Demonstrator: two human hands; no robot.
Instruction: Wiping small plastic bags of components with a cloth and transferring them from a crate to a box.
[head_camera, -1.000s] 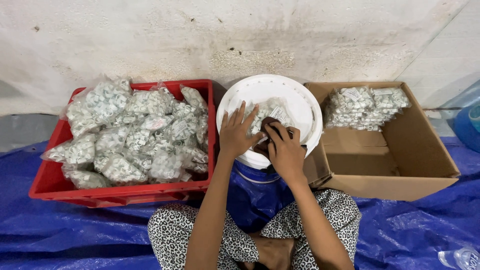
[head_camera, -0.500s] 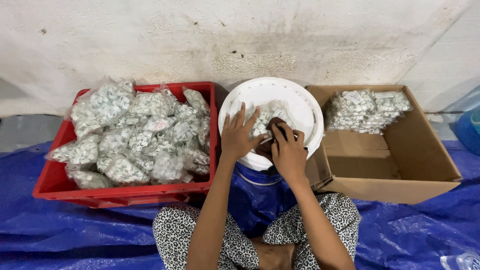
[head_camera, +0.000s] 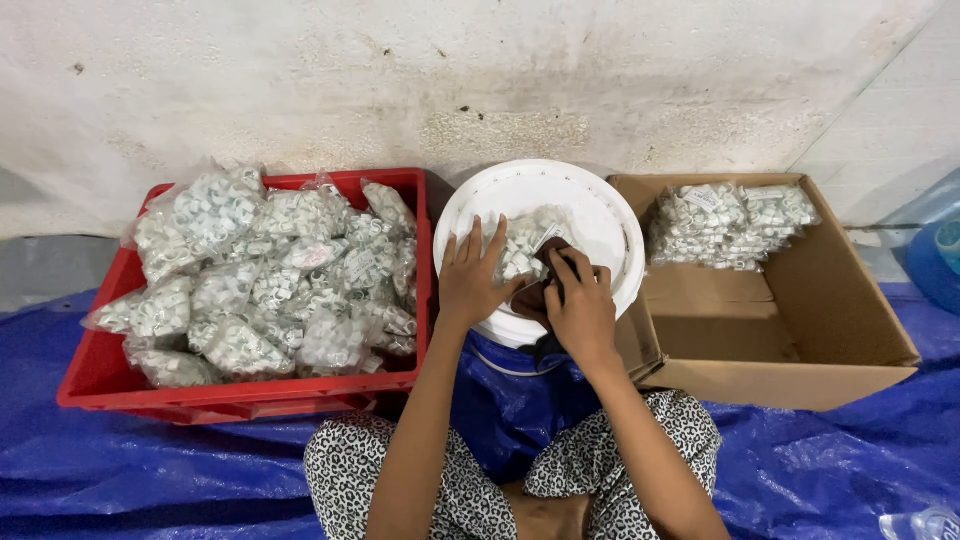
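Both hands meet over a round white plastic lid (head_camera: 600, 215) that tops a blue drum, most of which is hidden behind the arms. The left hand (head_camera: 473, 281) lies with fingers spread, pressing on a clear plastic bag of small white parts (head_camera: 522, 248) resting on the lid. The right hand (head_camera: 580, 305) is curled around a small dark object (head_camera: 553, 250) at the bag's near edge; the hand covers most of it, so what it is cannot be made out.

To the left, just beside the lid, a red plastic crate (head_camera: 100, 370) is heaped with similar filled bags. To the right, an open brown cardboard box (head_camera: 800, 330) holds a few bags at its far end. A blue tarpaulin (head_camera: 120, 470) covers the floor. The edge cuts off a clear object at the lower right corner.
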